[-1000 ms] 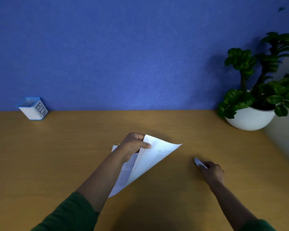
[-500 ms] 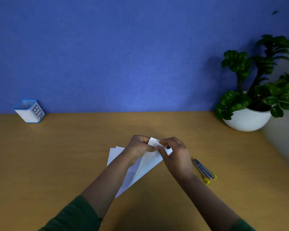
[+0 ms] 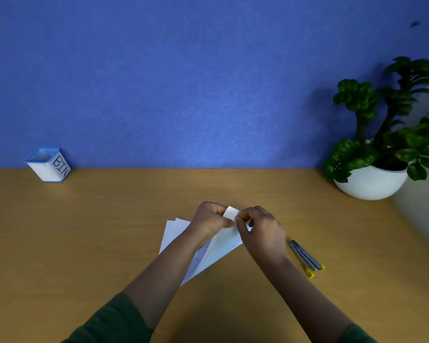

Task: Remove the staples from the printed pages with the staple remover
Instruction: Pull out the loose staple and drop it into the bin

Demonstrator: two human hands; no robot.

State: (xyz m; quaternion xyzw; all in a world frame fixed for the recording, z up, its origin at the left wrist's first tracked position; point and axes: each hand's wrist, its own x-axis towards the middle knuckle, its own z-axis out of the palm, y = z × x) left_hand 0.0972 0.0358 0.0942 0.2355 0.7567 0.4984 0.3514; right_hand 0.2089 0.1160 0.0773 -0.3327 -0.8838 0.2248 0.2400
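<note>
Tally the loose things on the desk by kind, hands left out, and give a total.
Printed pages, one bundle, held at its top corner by the left hand and right hand: 1
Staple remover, lying untouched on the desk: 1
Container marked BIN: 1
Potted plant: 1
Total: 4

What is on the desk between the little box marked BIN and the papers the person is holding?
Nothing: in the head view, only bare wooden desk lies between the BIN box and the printed pages.
</note>
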